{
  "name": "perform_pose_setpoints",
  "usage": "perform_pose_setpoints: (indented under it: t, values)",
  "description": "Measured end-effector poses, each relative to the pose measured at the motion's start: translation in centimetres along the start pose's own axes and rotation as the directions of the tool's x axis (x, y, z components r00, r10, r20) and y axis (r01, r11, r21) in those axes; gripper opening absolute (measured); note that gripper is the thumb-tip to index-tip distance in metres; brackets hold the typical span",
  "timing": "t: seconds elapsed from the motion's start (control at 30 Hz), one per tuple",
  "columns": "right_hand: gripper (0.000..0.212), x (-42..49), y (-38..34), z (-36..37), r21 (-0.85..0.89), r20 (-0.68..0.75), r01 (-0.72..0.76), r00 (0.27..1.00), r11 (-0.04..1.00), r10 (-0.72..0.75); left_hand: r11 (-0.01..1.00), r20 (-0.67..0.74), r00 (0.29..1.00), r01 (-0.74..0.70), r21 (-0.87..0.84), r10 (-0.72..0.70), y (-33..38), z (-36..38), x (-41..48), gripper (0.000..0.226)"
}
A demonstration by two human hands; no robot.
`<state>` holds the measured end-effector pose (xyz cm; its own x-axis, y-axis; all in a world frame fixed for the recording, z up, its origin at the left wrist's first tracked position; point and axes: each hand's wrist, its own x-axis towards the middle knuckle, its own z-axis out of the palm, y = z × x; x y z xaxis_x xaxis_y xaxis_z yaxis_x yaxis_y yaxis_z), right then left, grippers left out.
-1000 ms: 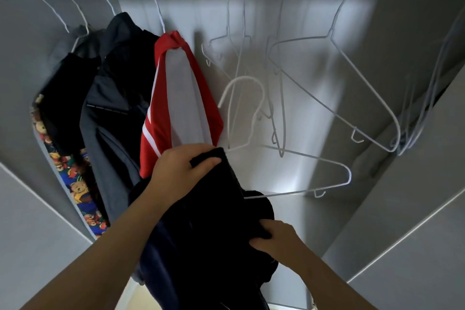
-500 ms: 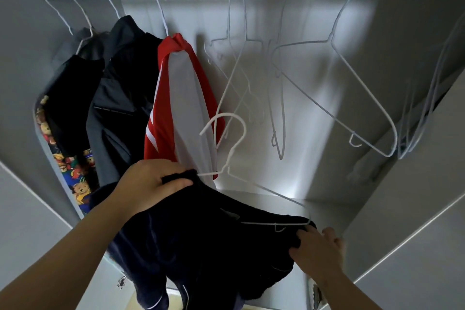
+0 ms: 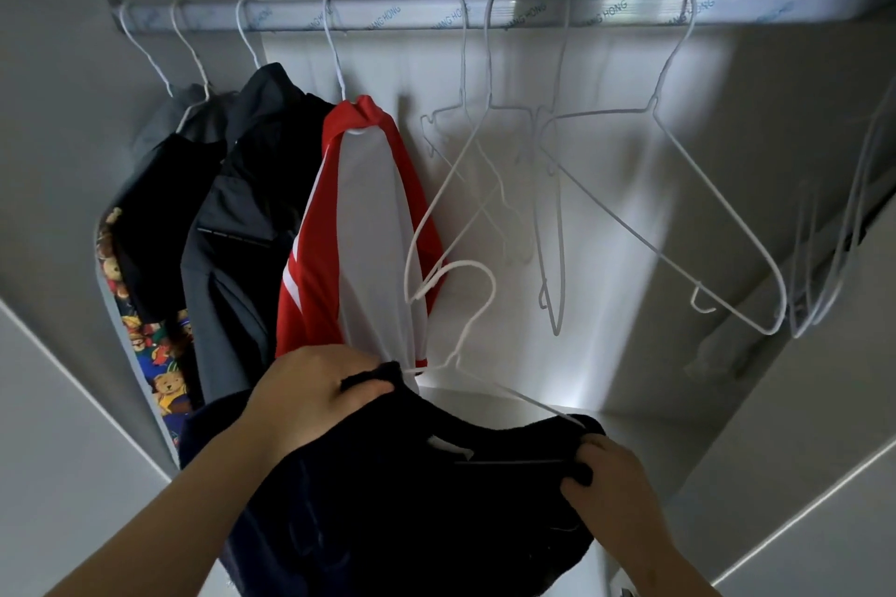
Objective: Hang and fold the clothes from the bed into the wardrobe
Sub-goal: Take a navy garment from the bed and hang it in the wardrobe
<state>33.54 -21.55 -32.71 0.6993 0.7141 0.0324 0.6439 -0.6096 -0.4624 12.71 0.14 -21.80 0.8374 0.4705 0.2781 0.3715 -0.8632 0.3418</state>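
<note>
We judged the job part done. Along the rail (image 3: 485,12) four hangers already carried clothes: a grey top (image 3: 165,131) at the far left end, a dark jacket (image 3: 242,208) next along, and a red and white jersey (image 3: 359,228) nearest the rail's middle, with a patterned cloth showing teddy bears (image 3: 145,335) below the left end. Whether more clothes waited on the bed we could not tell, since the bed was out of view.

The piece in hand was a dark navy garment (image 3: 397,499), held well below the rail. Our left hand (image 3: 315,402) was closed on one shoulder of it, fingers curled over the fabric edge. Our right hand (image 3: 611,475) pinched the other shoulder, with the thumb on top. A white wire hanger (image 3: 465,301) sat partly inside the garment, its hook standing free under the rail's middle and one arm running down toward the right hand. A pale label showed at the neckline. By our reckoning, the garment still needed settling on the hanger before going onto the rail.

The garment looked soft, thick and limp, and sagged between the two hands. The jersey looked smooth and thin. The empty hangers (image 3: 654,208), under the right half of the rail, were thin white wire, triangular, some tilted and crossing each other. The rail was a pale metal bar with printed film on it. The wardrobe walls (image 3: 800,402) were flat, matt grey panels.
</note>
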Motion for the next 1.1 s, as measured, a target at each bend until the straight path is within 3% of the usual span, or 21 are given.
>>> perform_pose_setpoints:
  t: [0.07, 0.17, 0.33, 0.4, 0.5, 0.67, 0.83, 0.93, 1.1]
  values:
    - [0.003, 0.1, -1.0, -0.4, 0.148, -0.041, 0.039, 0.999, 0.988, -0.033, 0.998, -0.01, 1.0, 0.013, -0.054, -0.014, 0.5, 0.7, 0.1, 0.015]
    - [0.023, 0.2, -2.4, -1.0, 0.242, -0.107, 0.12, 0.99, 0.963, -0.097, 0.997, 0.014, 1.0, -0.005, -0.074, 0.006, 1.2, 1.9, 0.1, 0.018]
    - [0.012, 0.3, -3.7, -1.6, 0.29, -0.123, 0.216, 0.975, 0.932, -0.188, 0.961, 0.093, 0.992, 0.108, -0.255, -0.087, 1.4, 2.5, 0.3, 0.012]
    - [0.019, 0.5, -3.5, -2.4, 0.276, -0.212, 0.229, 0.962, 0.934, -0.173, 0.916, 0.098, 0.99, 0.131, -0.38, -0.101, 1.3, 1.9, 0.2, 0.021]
    - [0.018, 0.8, -3.5, -3.6, 0.13, -0.279, 0.107, 0.958, 0.986, -0.067, 0.881, 0.118, 0.99, 0.119, -0.458, -0.072, 1.4, 1.0, 0.5, 0.038]
    - [0.033, 1.5, -4.6, -4.3, 0.192, -0.34, 0.306, 0.912, 0.932, -0.23, 0.886, 0.054, 0.997, 0.076, -0.457, -0.057, 1.3, 0.5, 1.3, 0.043]
    - [0.043, 1.2, -5.2, -3.8, 0.247, -0.434, 0.343, 0.875, 0.906, -0.213, 0.889, -0.021, 0.998, 0.042, -0.455, -0.058, 0.9, 0.5, 1.6, 0.047]
    - [0.055, 1.2, -5.3, -3.4, 0.38, -0.455, 0.263, 0.888, 0.887, -0.068, 0.914, -0.022, 0.999, 0.02, -0.406, -0.031, 0.9, 0.6, 1.7, 0.045]
    - [0.04, 1.1, -6.0, -3.3, 0.484, -0.315, 0.128, 0.948, 0.865, 0.036, 0.933, -0.028, 0.999, 0.021, -0.36, -0.033, 1.3, 0.9, 2.1, 0.022]
